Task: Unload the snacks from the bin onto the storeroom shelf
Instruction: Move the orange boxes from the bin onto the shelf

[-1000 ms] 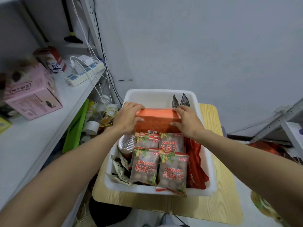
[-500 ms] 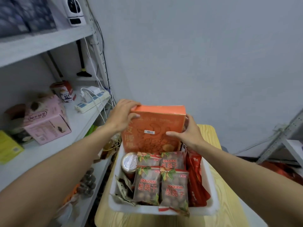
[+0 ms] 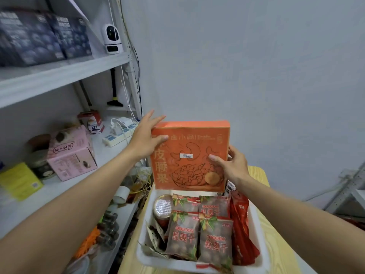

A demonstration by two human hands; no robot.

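Left hand point(image 3: 147, 139) pinches the orange cashew box point(image 3: 189, 155) at its upper-left corner, fingers nearly straight. Right hand point(image 3: 233, 165) grips its right edge. The box stands upright above the white bin point(image 3: 254, 224), beside bare shelf point(image 3: 107, 153) space.

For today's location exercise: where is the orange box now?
Head view, centre: the orange box is held upright above the far end of the white bin, between the left hand and right hand.

Dim, even bluish indoor light, soft shadows, slight blur, wide-angle bending at edges.
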